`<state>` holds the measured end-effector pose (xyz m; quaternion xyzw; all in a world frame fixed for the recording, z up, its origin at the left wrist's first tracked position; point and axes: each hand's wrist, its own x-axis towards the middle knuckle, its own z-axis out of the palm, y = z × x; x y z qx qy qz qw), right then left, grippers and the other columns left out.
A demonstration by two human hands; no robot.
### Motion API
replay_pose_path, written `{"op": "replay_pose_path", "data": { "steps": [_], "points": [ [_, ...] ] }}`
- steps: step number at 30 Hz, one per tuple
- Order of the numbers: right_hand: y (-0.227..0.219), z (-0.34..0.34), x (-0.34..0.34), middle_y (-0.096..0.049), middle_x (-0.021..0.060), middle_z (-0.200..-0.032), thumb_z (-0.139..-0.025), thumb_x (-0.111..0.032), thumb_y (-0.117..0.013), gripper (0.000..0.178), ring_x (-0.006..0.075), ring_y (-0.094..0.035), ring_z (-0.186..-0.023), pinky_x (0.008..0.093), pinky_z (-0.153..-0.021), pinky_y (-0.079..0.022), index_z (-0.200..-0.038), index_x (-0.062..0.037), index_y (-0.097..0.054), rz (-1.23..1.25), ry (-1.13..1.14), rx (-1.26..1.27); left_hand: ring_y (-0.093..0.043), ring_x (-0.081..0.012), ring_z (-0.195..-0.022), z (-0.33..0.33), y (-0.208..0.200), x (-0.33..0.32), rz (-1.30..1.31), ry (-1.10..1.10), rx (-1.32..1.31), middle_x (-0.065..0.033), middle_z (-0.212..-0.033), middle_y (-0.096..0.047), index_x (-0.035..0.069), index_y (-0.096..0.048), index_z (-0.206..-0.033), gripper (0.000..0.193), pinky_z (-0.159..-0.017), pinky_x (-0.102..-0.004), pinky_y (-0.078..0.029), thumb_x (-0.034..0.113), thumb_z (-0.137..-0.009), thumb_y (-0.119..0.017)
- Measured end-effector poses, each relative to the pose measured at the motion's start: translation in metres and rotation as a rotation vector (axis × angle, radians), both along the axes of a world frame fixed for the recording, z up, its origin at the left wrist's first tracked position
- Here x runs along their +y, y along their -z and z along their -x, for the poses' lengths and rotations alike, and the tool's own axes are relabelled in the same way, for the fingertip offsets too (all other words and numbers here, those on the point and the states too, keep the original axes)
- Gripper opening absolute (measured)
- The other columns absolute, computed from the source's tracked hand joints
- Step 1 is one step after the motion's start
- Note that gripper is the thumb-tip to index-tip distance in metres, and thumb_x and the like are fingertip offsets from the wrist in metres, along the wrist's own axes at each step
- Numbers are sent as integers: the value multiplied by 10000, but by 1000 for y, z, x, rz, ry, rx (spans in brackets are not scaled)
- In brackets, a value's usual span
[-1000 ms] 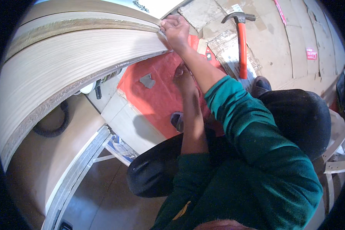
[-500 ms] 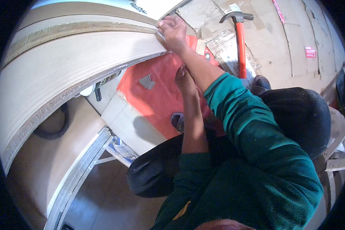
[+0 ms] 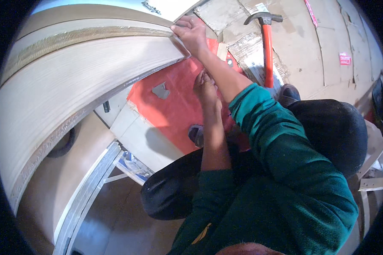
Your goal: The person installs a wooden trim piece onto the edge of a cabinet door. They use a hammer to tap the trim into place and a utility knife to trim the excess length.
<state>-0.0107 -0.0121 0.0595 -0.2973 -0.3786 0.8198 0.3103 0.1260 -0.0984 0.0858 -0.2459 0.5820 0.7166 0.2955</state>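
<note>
A large pale wood-grain panel (image 3: 102, 63), like a door, stretches from the left toward the centre with its edges showing in layers. At its far right end my right hand (image 3: 192, 36) grips the corner, the thumb and fingertips pressed on the edge. Below and nearer to me, my left hand (image 3: 206, 87) is held over the red sheet (image 3: 174, 93) with its fingers curled. What it holds, if anything, is too small to make out. A claw hammer (image 3: 267, 51) with an orange-red handle lies to the right of my right hand.
Cardboard sheets (image 3: 300, 46) cover the floor at the right. A grey scrap (image 3: 161, 90) lies on the red sheet. Several screws (image 3: 150, 7) rest on a white surface at the top. A metal-edged frame (image 3: 87, 189) stands at lower left; my bent knees are on both sides.
The panel has shifted slightly, its lower edge now covering more of the things behind it. My right hand has moved a little left with its corner. My left hand has barely moved.
</note>
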Motion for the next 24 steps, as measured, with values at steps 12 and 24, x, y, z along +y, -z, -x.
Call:
{"op": "replay_pose_path", "data": {
  "steps": [12, 24],
  "points": [
    [-28, -30, 59, -709, 148, -915, -758, -314, -834, 433, 172, -670, -791, 320, -695, -544, -948, 38, -672, -512, -351, -516, -611, -163, -990, 2, -2, -2, 146, -63, -91, -76, -1131, -624, 26, -539, -1278, 423, -820, -302, -476, 325, -980, -565],
    [-7, -181, 133, -569, 255, -1063, -791, -188, -706, 432, 435, -578, -985, 483, -839, -485, -1153, -11, -548, -901, -43, -1279, -630, -235, -1026, 54, -15, -12, 131, -406, 207, -128, -1110, -651, 3, -592, -1138, 333, -927, -406, -467, 268, -941, -548]
  ]
}}
